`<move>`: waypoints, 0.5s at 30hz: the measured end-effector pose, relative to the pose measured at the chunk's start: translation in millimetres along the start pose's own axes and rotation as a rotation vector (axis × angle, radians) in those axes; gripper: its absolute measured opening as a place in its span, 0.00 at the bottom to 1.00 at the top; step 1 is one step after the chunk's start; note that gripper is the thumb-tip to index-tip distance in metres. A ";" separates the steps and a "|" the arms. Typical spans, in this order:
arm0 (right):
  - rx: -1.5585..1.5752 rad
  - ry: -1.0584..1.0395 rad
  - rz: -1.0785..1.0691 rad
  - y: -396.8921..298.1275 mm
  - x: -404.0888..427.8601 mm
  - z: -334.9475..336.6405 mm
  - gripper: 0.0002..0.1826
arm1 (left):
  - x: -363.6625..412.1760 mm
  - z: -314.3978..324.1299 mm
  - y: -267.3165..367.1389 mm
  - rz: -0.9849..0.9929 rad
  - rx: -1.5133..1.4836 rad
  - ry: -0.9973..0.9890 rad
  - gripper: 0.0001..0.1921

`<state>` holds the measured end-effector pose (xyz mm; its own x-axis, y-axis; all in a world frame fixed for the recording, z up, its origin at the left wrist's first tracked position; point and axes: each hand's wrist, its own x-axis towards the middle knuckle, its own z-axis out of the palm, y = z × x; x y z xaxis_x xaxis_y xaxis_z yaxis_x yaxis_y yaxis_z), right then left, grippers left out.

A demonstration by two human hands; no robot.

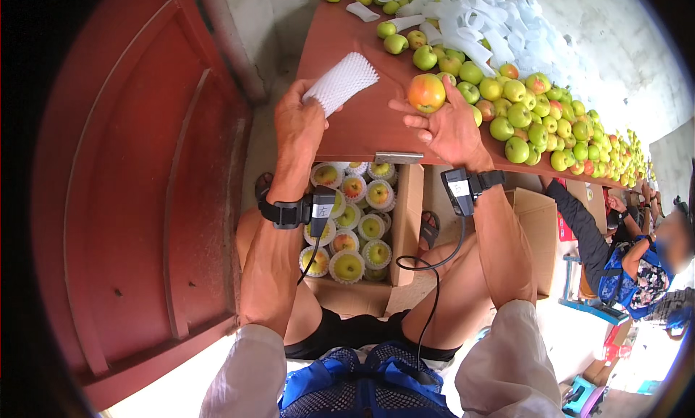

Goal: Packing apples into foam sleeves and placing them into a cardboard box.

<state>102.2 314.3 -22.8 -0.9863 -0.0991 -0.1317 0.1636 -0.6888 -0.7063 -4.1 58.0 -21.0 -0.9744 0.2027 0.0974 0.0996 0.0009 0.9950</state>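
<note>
My left hand (301,116) grips one end of a white foam net sleeve (345,83), whose far end points up and to the right. To its right, my right hand (448,125) holds a yellow-orange apple (426,93) between thumb and fingers, some fingers spread below it. Both hands are above the near edge of a red-brown table (353,133). A heap of green and reddish apples (518,115) lies just right of my right hand. Below the table edge, an open cardboard box (408,228) holds several apples in foam nets (347,266).
Loose white foam sleeves (505,24) are piled behind the apples. A red door (146,201) stands close on my left. Another cardboard box (532,233) is by my right knee. A person in a blue vest (624,271) sits at the far right. Cables hang from both wrist devices.
</note>
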 end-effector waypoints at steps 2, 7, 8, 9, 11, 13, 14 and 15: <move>0.013 0.004 0.002 1.4 0.0 -1.9 0.37 | 0.1 0.6 -0.1 -0.010 0.027 0.006 0.10; 0.083 0.071 0.013 1.9 1.3 -1.8 0.40 | -0.5 1.6 0.9 -0.004 0.019 -0.004 0.10; 0.084 0.066 0.013 1.6 1.0 -0.5 0.40 | -0.5 1.7 1.5 -0.003 0.030 0.000 0.10; 0.083 0.087 0.012 1.3 0.3 0.9 0.40 | -0.6 1.9 2.2 -0.005 0.026 -0.005 0.11; 0.079 0.106 0.004 0.7 -1.7 3.1 0.39 | -1.0 2.1 3.6 -0.016 0.033 -0.011 0.11; 0.081 0.087 -0.007 1.0 -3.0 3.4 0.37 | -1.5 2.0 4.9 -0.009 0.067 -0.009 0.11; 0.034 0.105 -0.031 1.8 -2.9 2.8 0.36 | -2.1 1.6 5.2 -0.013 0.096 -0.002 0.11; -0.009 0.109 -0.053 2.9 -1.7 1.7 0.35 | -2.8 1.2 5.4 -0.010 0.068 -0.001 0.11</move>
<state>104.3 311.3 -23.4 -0.9855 0.0158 -0.1687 0.1123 -0.6842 -0.7206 -0.6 58.7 -15.9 -0.9752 0.2031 0.0875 0.1034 0.0689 0.9922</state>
